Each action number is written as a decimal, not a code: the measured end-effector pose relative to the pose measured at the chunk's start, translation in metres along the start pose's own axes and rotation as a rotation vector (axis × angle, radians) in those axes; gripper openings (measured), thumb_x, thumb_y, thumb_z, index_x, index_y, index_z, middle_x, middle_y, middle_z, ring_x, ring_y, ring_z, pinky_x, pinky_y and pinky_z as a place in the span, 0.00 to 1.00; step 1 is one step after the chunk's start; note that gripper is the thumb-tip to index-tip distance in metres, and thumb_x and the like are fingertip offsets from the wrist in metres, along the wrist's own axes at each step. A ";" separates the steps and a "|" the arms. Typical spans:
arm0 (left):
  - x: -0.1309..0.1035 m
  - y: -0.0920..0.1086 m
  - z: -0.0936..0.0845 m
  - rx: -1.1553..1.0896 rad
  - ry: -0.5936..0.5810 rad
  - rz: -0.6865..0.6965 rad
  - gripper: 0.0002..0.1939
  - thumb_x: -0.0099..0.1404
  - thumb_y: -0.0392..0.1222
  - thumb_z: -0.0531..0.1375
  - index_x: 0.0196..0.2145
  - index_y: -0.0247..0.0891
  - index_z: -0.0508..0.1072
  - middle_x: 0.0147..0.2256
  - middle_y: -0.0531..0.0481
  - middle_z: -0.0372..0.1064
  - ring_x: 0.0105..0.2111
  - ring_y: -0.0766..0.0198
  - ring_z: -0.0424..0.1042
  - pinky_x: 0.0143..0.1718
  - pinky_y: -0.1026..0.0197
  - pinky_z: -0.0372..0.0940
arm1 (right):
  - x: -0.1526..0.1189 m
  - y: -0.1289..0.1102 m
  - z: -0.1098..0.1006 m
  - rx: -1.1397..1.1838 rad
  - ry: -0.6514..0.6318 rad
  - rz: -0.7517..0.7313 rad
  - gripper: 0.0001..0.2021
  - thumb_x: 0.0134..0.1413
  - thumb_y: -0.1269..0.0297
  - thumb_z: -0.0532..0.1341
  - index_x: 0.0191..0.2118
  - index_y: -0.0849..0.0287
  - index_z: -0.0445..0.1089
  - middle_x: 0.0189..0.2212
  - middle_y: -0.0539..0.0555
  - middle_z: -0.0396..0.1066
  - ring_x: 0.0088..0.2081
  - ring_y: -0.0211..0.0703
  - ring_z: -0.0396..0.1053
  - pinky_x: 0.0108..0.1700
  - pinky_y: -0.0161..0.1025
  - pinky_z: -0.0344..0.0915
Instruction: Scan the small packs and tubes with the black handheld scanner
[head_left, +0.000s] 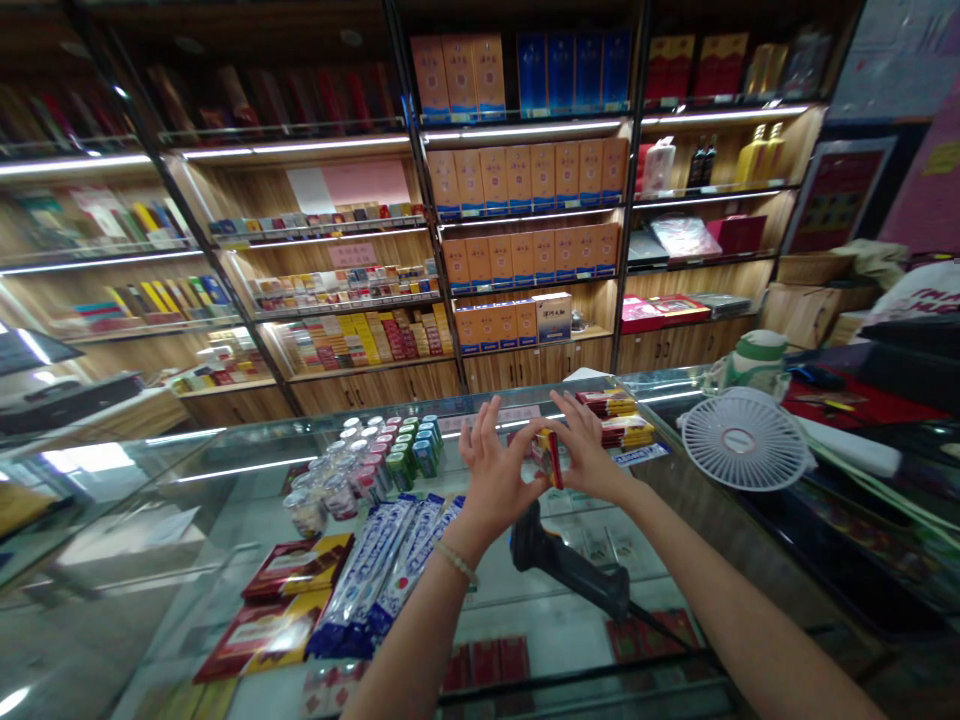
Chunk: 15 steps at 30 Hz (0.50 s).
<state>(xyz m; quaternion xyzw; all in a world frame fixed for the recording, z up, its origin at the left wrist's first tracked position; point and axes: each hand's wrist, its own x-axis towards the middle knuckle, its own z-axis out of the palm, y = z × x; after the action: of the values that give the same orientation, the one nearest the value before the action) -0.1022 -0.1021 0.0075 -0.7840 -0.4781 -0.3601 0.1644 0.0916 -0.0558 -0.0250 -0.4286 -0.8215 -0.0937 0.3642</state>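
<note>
Above the glass counter, my left hand and my right hand hold a small red and yellow packet between them, upright, with the thumbs and fingertips on it. The other fingers of both hands are raised and spread. A beaded bracelet circles my left wrist. Just below the hands, a black barcode scanner lies on the glass with its cable running to the right. Red and yellow packets are stacked beyond my right hand.
Left of my hands are rows of small round containers, long blue and white packets and larger red and yellow packets. To the right stand a white slatted basket and a green and white bottle. Stocked shelves line the back wall.
</note>
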 end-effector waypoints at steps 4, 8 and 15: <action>0.000 -0.013 -0.001 -0.027 -0.012 -0.028 0.37 0.54 0.58 0.71 0.59 0.47 0.69 0.73 0.36 0.33 0.71 0.32 0.39 0.66 0.28 0.42 | 0.001 0.007 -0.006 -0.035 0.044 -0.010 0.33 0.50 0.52 0.67 0.62 0.48 0.64 0.73 0.60 0.41 0.73 0.62 0.37 0.68 0.66 0.45; -0.002 -0.022 0.003 -0.066 -0.021 -0.027 0.39 0.53 0.61 0.71 0.59 0.46 0.69 0.73 0.35 0.32 0.70 0.31 0.41 0.65 0.27 0.46 | 0.001 0.010 -0.007 -0.056 0.063 -0.021 0.31 0.50 0.53 0.67 0.61 0.49 0.64 0.73 0.60 0.42 0.73 0.61 0.38 0.68 0.65 0.44; -0.004 -0.033 0.015 -0.097 0.023 -0.108 0.55 0.50 0.65 0.71 0.68 0.43 0.53 0.71 0.28 0.38 0.70 0.35 0.45 0.65 0.31 0.48 | 0.001 0.008 -0.010 -0.073 0.086 -0.008 0.30 0.49 0.52 0.68 0.57 0.53 0.66 0.72 0.63 0.45 0.73 0.62 0.37 0.69 0.65 0.40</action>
<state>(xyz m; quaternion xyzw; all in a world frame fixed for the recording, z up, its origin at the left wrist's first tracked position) -0.1256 -0.0796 -0.0084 -0.7599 -0.5000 -0.4001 0.1120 0.1030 -0.0549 -0.0183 -0.4338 -0.8029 -0.1434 0.3829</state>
